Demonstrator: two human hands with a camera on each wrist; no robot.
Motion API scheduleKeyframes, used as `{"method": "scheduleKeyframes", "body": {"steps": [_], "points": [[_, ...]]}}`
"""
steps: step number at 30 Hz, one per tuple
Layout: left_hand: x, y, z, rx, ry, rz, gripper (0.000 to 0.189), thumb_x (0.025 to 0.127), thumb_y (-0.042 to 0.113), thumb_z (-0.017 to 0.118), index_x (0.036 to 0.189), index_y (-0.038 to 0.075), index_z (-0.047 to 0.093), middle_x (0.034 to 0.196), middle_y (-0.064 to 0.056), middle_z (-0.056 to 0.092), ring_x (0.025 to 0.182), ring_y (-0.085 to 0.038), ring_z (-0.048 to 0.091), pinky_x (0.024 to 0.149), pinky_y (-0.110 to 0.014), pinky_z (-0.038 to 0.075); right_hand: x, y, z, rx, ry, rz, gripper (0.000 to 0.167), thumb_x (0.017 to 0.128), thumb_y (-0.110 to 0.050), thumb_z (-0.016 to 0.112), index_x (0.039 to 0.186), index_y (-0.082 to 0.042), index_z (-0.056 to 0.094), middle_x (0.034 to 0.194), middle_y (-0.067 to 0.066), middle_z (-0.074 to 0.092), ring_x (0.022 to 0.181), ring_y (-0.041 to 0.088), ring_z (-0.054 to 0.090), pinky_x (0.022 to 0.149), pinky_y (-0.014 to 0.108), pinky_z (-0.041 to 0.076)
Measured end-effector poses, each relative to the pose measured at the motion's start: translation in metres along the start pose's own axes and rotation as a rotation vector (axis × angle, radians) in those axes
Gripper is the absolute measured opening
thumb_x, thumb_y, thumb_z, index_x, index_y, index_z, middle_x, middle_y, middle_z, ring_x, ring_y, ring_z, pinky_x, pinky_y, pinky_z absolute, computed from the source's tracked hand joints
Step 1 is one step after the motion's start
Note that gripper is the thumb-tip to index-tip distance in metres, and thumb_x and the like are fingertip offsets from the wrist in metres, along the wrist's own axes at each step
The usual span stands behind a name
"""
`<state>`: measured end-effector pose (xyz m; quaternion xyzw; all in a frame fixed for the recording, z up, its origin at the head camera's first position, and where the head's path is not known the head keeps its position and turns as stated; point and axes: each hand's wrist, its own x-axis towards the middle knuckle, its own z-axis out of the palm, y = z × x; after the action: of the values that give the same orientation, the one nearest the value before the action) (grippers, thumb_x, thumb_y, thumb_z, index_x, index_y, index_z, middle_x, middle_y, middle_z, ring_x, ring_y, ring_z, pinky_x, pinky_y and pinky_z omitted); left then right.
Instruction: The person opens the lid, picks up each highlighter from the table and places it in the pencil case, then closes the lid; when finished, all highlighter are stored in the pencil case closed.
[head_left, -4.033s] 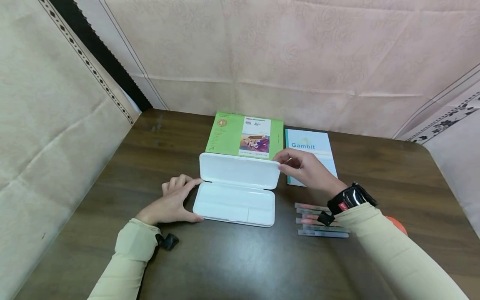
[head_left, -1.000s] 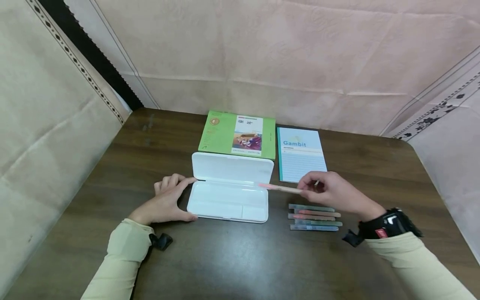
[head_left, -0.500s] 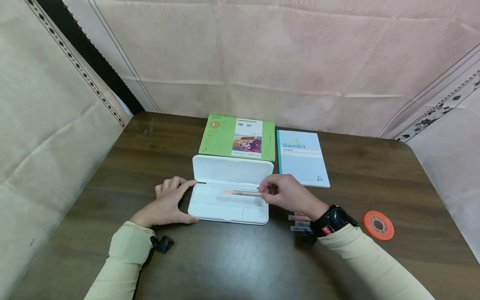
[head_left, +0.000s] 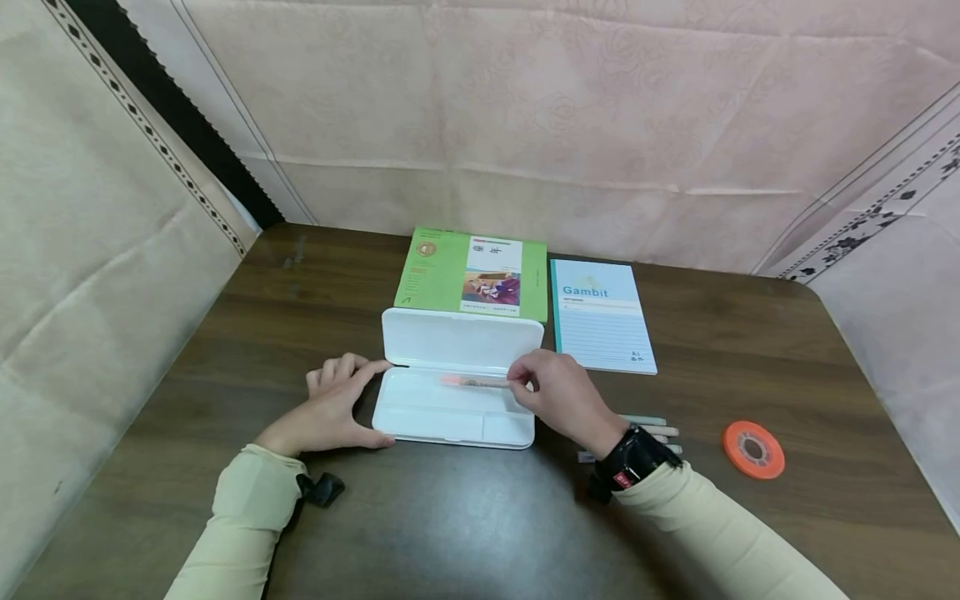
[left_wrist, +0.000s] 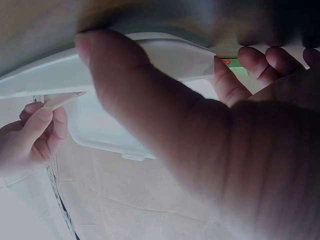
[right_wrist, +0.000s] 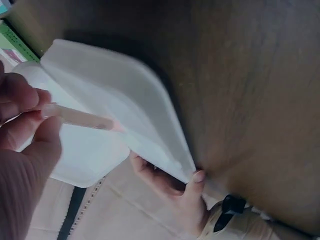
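Observation:
A white pencil case [head_left: 427, 423] lies on the table with its lid [head_left: 461, 340] raised at the back. My left hand [head_left: 337, 408] holds the case at its left end, thumb at the front corner and index finger at the rear. Between thumb and fingers my right hand [head_left: 558, 392] pinches a slim pen [head_left: 476, 382] with a pinkish end. The pen lies sideways over the rear of the tray, its pink end pointing left. In the right wrist view the pen [right_wrist: 82, 119] is seen inside the case's outline; whether it touches the bottom I cannot tell.
Several more pens [head_left: 648, 421] lie right of the case, partly hidden by the right wrist. An orange ring-shaped roll [head_left: 772, 454] is farther right. Behind the case are a green book [head_left: 435, 279] and a pale blue notebook [head_left: 603, 333].
My right hand has left the lid edge, picked up a pen from the row and carried it left over the case, lowering it slightly. The left hand has kept its hold.

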<state>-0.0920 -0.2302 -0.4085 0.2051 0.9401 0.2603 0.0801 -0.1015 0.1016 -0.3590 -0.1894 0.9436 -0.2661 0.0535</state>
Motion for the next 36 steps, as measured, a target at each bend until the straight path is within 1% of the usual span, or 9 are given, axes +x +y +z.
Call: {"method": "scheduleKeyframes", "body": {"steps": [4,7,12,15,18,25,28,32,36], "points": [[-0.001,0.001,0.000,-0.004,0.008,0.010,0.098,0.064,0.054,0.086,0.145,0.019,0.044,0.122,-0.009,0.045,0.105,-0.028,0.033,0.082,-0.044,0.016,-0.003,-0.001,0.000,0.038,0.017,0.023,0.009,0.089,-0.016,0.071,0.098,-0.013,0.074,0.092,0.001,0.063,0.073,0.014,0.050,0.062,0.025,0.044],[-0.001,0.001,0.000,-0.003,0.006,0.008,0.099,0.064,0.054,0.086,0.145,0.019,0.043,0.122,-0.009,0.045,0.105,-0.027,0.032,0.082,-0.043,0.016,-0.006,0.002,-0.005,0.121,0.012,0.019,0.012,0.089,-0.015,0.071,0.101,-0.013,0.072,0.091,0.001,0.063,0.074,0.015,0.052,0.062,0.025,0.045],[0.000,0.000,0.000,-0.002,0.001,0.001,0.098,0.064,0.054,0.087,0.145,0.019,0.043,0.121,-0.009,0.045,0.106,-0.028,0.032,0.082,-0.044,0.016,-0.012,0.011,-0.014,0.278,-0.036,0.027,0.015,0.091,-0.015,0.069,0.105,-0.012,0.070,0.087,-0.001,0.063,0.078,0.016,0.055,0.064,0.026,0.047],[0.000,0.001,-0.001,-0.006,-0.005,-0.003,0.099,0.064,0.053,0.087,0.145,0.019,0.043,0.121,-0.009,0.045,0.106,-0.028,0.032,0.083,-0.044,0.016,-0.016,0.017,-0.018,0.322,-0.060,0.035,0.016,0.092,-0.017,0.068,0.107,-0.012,0.069,0.088,-0.001,0.064,0.079,0.017,0.056,0.066,0.026,0.048],[0.000,0.001,-0.001,-0.008,-0.009,-0.002,0.098,0.064,0.054,0.086,0.145,0.019,0.043,0.122,-0.009,0.045,0.106,-0.028,0.032,0.083,-0.044,0.016,-0.019,0.022,-0.023,0.338,-0.069,0.044,0.018,0.092,-0.018,0.067,0.109,-0.011,0.069,0.090,0.000,0.065,0.079,0.017,0.057,0.068,0.026,0.048],[0.001,0.001,0.000,-0.003,0.001,0.000,0.099,0.064,0.054,0.087,0.145,0.019,0.043,0.120,-0.009,0.045,0.105,-0.028,0.032,0.083,-0.043,0.016,-0.028,0.041,-0.042,0.302,-0.058,0.091,0.023,0.093,-0.021,0.067,0.114,-0.012,0.068,0.094,0.000,0.066,0.079,0.019,0.059,0.069,0.029,0.049],[0.003,0.000,0.001,-0.004,-0.004,0.005,0.099,0.064,0.054,0.086,0.145,0.020,0.043,0.120,-0.009,0.045,0.105,-0.028,0.032,0.083,-0.044,0.016,-0.036,0.058,-0.056,0.272,-0.063,0.106,0.023,0.093,-0.021,0.067,0.114,-0.011,0.067,0.095,0.000,0.068,0.082,0.019,0.061,0.072,0.029,0.051],[0.002,-0.001,0.001,0.002,-0.008,-0.009,0.099,0.064,0.055,0.086,0.145,0.020,0.043,0.122,-0.009,0.045,0.105,-0.028,0.031,0.082,-0.044,0.016,-0.050,0.084,-0.077,0.193,-0.103,0.092,0.022,0.094,-0.023,0.067,0.112,-0.011,0.067,0.098,0.001,0.068,0.088,0.017,0.061,0.075,0.027,0.051],[0.003,-0.003,0.001,0.003,-0.008,-0.012,0.099,0.064,0.055,0.086,0.145,0.018,0.043,0.123,-0.011,0.044,0.104,-0.028,0.031,0.081,-0.045,0.016,-0.069,0.107,-0.095,0.129,-0.129,0.136,0.021,0.095,-0.026,0.066,0.111,-0.013,0.067,0.099,0.001,0.066,0.088,0.016,0.059,0.073,0.026,0.050]]}}
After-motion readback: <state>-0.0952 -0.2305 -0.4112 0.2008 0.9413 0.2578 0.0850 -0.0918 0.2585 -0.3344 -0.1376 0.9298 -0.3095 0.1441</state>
